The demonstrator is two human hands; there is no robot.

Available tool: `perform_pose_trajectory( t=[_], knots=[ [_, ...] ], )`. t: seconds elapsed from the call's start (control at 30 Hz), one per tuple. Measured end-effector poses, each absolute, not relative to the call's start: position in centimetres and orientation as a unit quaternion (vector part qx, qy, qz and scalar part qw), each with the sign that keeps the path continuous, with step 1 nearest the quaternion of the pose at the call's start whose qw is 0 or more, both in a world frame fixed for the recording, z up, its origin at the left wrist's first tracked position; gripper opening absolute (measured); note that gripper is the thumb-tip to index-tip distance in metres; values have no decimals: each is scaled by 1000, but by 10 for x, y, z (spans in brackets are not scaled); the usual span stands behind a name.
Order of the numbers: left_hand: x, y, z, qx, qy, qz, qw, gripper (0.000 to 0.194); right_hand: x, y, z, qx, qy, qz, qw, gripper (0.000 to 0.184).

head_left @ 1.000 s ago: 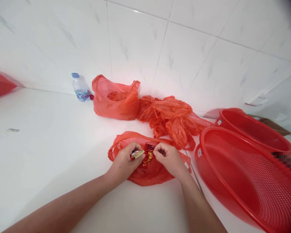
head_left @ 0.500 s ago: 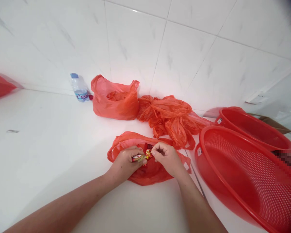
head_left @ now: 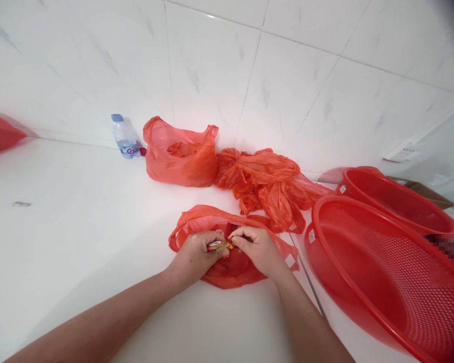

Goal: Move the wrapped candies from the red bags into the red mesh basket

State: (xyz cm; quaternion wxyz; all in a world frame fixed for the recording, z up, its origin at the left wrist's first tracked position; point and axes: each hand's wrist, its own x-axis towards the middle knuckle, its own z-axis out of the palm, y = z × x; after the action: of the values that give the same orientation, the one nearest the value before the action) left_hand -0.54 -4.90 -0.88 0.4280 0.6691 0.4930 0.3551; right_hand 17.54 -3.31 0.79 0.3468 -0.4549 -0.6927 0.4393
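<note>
A red plastic bag [head_left: 196, 217] lies open on the white counter in front of me. My left hand [head_left: 196, 254] rests on it, fingers curled around a small wrapped packet [head_left: 217, 246] with gold and red print. My right hand [head_left: 257, 248] is closed in a pinch right beside it, fingertips touching the packet's right end. Red and gold wrappers show inside the bag between the two hands; most of the bag's contents are hidden under them.
An upright red bag [head_left: 179, 154] and a heap of crumpled red bags [head_left: 267, 184] sit by the tiled wall. A small water bottle [head_left: 124, 136] stands left of them. Two red mesh baskets [head_left: 382, 282] [head_left: 397, 201] lie at the right. Another red thing [head_left: 0, 132] shows at the left edge.
My right hand has moved left until its fingertips meet the packet in my left hand. The gap showing the bag's wrappers has closed. The rest is unchanged.
</note>
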Motion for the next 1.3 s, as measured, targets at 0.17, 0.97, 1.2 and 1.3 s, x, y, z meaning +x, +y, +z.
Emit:
perform_pose_trajectory(
  t=[0.17, 0.97, 1.2, 1.3],
  knots=[
    [-5, -48, -10, 656, 495, 361, 441, 10, 177, -32, 7, -453, -703, 424, 347, 17],
    [-14, -52, 5, 605, 495, 455, 426, 10, 191, -27, 0, -548, -733, 333, 228, 15],
    [-14, -49, -1, 599, 500, 440, 443, 16, 194, -20, -2, -578, -708, 240, 327, 20],
    [-14, -47, -2, 607, 504, 434, 435, 17, 192, -19, -5, -557, -734, 227, 316, 29]
  ],
)
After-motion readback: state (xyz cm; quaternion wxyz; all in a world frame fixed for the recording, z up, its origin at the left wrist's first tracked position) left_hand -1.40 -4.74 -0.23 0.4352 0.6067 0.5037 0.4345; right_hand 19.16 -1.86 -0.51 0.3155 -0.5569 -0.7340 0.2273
